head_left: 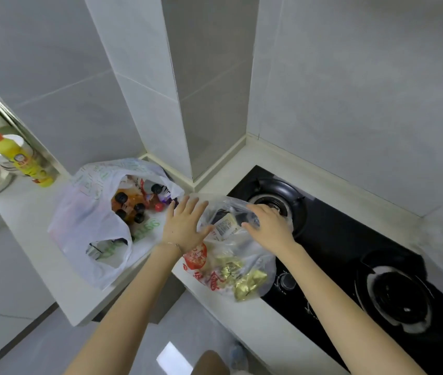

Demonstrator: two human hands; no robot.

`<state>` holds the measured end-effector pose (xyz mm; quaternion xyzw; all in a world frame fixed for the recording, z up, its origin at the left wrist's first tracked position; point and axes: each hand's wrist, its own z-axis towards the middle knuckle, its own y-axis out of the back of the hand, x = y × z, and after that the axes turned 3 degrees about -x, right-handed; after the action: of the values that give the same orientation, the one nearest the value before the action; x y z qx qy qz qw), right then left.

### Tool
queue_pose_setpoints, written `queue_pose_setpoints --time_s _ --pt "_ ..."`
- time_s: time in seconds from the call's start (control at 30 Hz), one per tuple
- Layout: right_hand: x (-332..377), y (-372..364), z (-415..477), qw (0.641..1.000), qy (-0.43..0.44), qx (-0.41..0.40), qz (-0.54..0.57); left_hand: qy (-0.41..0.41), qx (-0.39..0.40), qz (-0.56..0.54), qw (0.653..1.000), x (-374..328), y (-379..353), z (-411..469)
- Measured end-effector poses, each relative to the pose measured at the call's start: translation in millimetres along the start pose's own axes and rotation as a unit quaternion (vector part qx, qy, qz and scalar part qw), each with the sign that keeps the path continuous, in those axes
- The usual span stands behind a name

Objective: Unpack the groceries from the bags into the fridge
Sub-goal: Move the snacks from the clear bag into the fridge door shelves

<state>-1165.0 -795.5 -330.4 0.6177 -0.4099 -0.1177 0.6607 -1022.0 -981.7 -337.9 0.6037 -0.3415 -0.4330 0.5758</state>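
Hands meet at mid-frame on a clear plastic bag (244, 263) of gold-wrapped packets, lying on the white table (33, 209) beside the black gas hob (344, 255). Left hand (183, 226) spreads flat, grip wide open; right hand (270, 226) lies over it, grip perhaps pinching plastic, I cannot tell.

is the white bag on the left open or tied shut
Open: the white bag gapes at its mouth, and dark bottle caps show inside.
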Motion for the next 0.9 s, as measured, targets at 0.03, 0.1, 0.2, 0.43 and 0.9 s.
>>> queue_pose_setpoints --time_s 0.03,0.1,0.2,0.43,0.9 --pt "-1 -5 5 1.0 -0.007 0.015 0.006 -0.006 0.028 -0.003 1.0 -1 -6 6" --pt "-2 -15 13 0.999 -0.025 0.035 0.017 -0.018 0.073 -0.013 0.997 0 -17 18" --pt "-4 -28 25 0.998 -0.051 0.04 0.014 -0.032 0.118 -0.03 0.992 2 -35 35" --pt "2 -57 37 0.99 -0.13 0.051 -0.021 -0.071 0.206 -0.022 0.976 11 -64 59" --pt "2 -88 45 0.971 -0.194 0.089 -0.105 -0.069 0.238 -0.066 0.967 20 -94 78"
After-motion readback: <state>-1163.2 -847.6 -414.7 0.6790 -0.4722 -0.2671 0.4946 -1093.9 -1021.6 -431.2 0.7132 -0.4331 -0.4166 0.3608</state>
